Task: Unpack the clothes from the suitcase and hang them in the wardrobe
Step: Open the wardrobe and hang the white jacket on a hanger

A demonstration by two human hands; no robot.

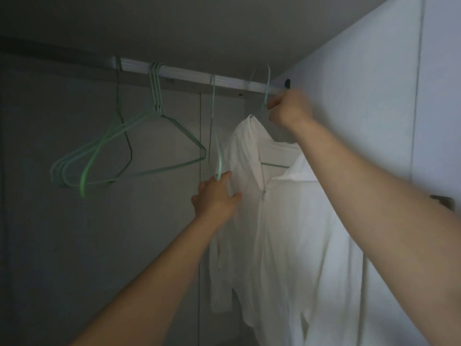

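Note:
A white collared shirt (279, 233) hangs on a green wire hanger (267, 91) whose hook sits at the right end of the white wardrobe rail (189, 73). My right hand (289, 109) pinches that hanger's neck just under the rail. My left hand (215, 196) holds the shirt's left shoulder edge, its fingers by another green hanger (216, 146) seen edge-on. The suitcase is out of view.
Several empty green wire hangers (129, 151) hang tangled on the rail's left half. The wardrobe's white side wall (361, 96) stands close on the right, the grey back panel (62, 245) lies behind, and the top panel (199, 28) sits just above the rail.

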